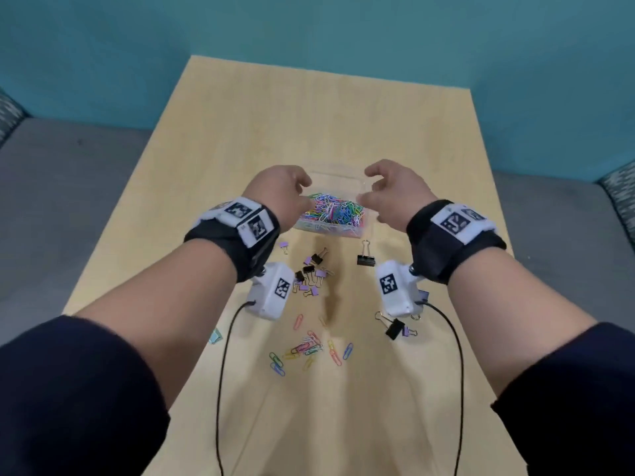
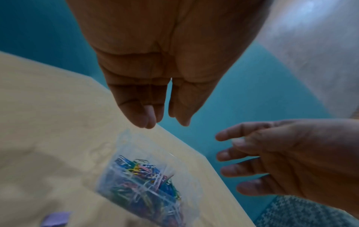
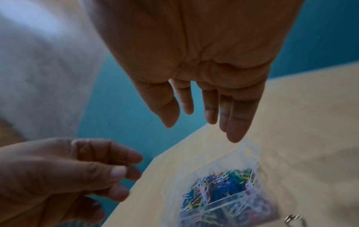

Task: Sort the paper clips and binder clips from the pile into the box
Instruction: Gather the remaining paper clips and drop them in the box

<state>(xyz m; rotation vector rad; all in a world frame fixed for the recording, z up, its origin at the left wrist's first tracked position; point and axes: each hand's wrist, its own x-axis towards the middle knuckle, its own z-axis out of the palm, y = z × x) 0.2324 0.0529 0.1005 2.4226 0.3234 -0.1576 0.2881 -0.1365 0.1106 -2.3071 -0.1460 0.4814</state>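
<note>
Head view: both empty, loosely spread hands, left hand [image 1: 282, 190] and right hand [image 1: 395, 192], flank the light, slippery clear plastic box [image 1: 330, 214] of coloured paper clips, best gripped by its stiff side walls.

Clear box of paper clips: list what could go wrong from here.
The clear plastic box looks heaped with paper clips; a bump from either the left hand or right hand could spill them. Binder clips may not fit. The wrist camera cables could drag the loose paper clips.
</note>
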